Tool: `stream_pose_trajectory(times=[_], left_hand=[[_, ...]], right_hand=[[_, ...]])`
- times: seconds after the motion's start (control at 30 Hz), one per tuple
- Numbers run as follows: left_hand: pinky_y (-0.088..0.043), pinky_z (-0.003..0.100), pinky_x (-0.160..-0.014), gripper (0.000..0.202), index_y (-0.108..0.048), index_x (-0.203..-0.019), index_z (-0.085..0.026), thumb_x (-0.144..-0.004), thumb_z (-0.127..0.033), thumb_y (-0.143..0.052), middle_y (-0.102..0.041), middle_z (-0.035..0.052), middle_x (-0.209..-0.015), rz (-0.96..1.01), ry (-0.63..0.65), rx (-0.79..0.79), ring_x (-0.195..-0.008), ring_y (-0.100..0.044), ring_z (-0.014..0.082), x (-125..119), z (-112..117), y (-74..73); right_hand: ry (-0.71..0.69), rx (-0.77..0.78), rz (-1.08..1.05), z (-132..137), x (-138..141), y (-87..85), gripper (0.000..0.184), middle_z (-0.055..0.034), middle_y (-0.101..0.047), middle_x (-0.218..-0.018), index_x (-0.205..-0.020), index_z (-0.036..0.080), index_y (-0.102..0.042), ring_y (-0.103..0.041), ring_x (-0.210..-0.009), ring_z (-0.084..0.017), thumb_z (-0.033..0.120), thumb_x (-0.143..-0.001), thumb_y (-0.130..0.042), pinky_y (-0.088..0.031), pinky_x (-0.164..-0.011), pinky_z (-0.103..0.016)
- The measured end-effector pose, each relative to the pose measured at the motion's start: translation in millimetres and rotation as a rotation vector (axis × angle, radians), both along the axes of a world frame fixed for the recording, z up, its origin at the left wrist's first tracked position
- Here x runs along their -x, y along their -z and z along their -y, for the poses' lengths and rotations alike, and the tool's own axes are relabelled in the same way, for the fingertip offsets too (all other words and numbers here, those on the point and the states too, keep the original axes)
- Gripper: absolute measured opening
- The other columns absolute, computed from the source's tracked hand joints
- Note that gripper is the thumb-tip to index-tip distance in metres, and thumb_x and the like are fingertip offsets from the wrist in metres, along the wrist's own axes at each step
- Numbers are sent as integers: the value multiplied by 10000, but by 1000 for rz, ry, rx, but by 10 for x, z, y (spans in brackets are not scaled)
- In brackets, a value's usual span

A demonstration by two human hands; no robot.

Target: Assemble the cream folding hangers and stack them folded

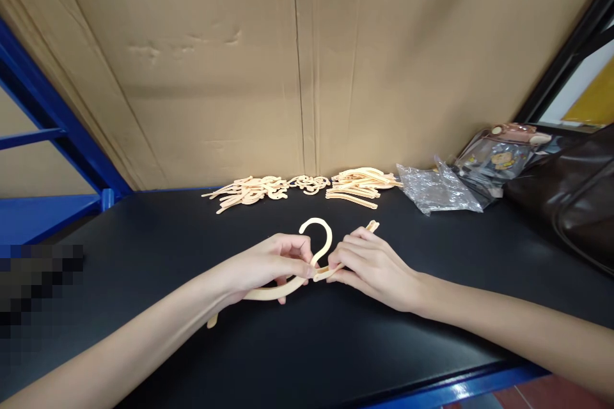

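Note:
Both hands meet over a cream plastic hanger on the black table (144, 249). My left hand (268, 265) is closed round the hanger's left arm (268, 294), which curves down toward my wrist. My right hand (369, 263) is closed round the hanger's right arm (371, 226), whose tip sticks out past my fingers. The hanger's hook (319, 236) stands up between the two hands, where the pieces come together.
Piles of loose cream hanger parts (249, 190) and stacked hanger arms (359, 183) lie at the back by a cardboard wall (240, 77). Crumpled clear plastic bags (436, 190), a printed pouch (499, 160) and a dark brown bag (570, 204) sit at the right. Blue shelf frame (43, 121) at left.

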State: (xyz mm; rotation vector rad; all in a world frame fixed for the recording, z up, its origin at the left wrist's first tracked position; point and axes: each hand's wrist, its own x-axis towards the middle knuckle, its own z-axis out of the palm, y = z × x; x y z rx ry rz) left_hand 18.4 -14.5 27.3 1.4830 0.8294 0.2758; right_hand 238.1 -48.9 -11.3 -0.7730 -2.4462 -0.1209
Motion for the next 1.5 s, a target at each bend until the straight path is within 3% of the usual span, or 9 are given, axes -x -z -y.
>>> stream_pose_trajectory(times=[0.3,0.57,0.8,0.93,1.07,1.5], left_hand=[[-451,214,-577,260,-586,-730,-157,-782,-394,-679,-569,-23,-672,0,-46,-124,-591,-510,98,1,-26,-3],[-265,195,-442,238,-669,-721,-159,-769,-392,-663,-438,-61,-470,-45,-154,-346,-434,-341,68,-65,78,-41],[-318,174,-474,241,-695,-810,-173,-772,-410,-667,-571,-17,-627,-34,-224,-269,-528,-452,82,-51,90,-67],[-391,183,-517,273,-703,-884,-187,-772,-433,-670,-646,12,-721,-39,-222,-233,-600,-543,111,-51,71,-66],[-436,191,-588,305,-712,-894,-183,-791,-464,-654,-634,14,-712,-34,-225,-236,-672,-574,129,-52,61,-23],[-331,204,-518,263,-692,-801,-168,-859,-389,-562,-510,-28,-603,-148,-137,-593,-561,-415,100,-40,64,-2]], right_hand=[[65,98,-87,-61,-27,32,191,22,-642,-767,-846,188,-541,-569,-688,-110,339,-959,-518,-354,-698,-271],[104,30,-28,-63,-36,31,236,13,-635,-705,-830,192,-551,-578,-590,-110,370,-968,-482,-369,-573,-241],[132,98,-99,-22,-31,-19,173,5,-692,-819,-953,197,-553,-640,-663,-122,369,-941,-535,-410,-575,-220],[119,39,-84,-21,-47,-42,153,4,-699,-839,-990,193,-581,-652,-694,-126,333,-942,-543,-419,-599,-227],[113,-41,-27,-18,-42,-69,170,-4,-697,-845,-1041,192,-599,-652,-714,-132,306,-968,-495,-419,-608,-237],[165,17,-11,3,-53,3,218,21,-726,-832,-1071,208,-600,-675,-656,-122,364,-970,-486,-390,-547,-219]])
